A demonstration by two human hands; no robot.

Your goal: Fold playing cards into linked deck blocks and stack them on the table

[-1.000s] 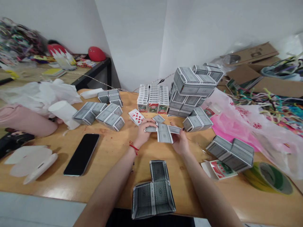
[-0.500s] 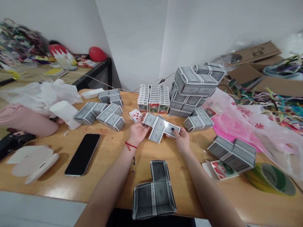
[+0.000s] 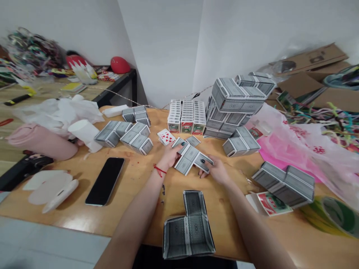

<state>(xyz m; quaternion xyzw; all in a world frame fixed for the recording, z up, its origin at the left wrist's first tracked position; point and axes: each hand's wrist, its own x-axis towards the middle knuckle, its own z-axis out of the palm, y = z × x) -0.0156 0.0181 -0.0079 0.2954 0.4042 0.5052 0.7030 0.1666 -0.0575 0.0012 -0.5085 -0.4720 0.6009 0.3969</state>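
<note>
My left hand point(image 3: 169, 154) pinches the upper left end of an angled piece made of joined playing cards point(image 3: 188, 157), grey backs facing up. Its thumb presses on top. On the other side, my right hand point(image 3: 218, 170) is closed on the piece's right end, thumb above and fingers curled beneath. Just beyond lies a loose face-down card point(image 3: 193, 141). Beside my left hand are face-up red heart cards point(image 3: 166, 137). Near the table's front edge rests an L-shaped block of cards point(image 3: 186, 229), its hollow side facing up.
Stacked card packs point(image 3: 186, 116) stand at the back, beside a tall pile of card blocks point(image 3: 238, 97). More blocks point(image 3: 137, 136) sit left. A phone point(image 3: 105, 181), pink bottle point(image 3: 42, 141) and white roll point(image 3: 84, 132) lie left; green-yellow tape point(image 3: 314, 213) and pink plastic point(image 3: 297, 138) right.
The view has shifted slightly left. My left thumb now lies over the card piece, and my right fingers have curled under its end. The loose card behind shows more fully.
</note>
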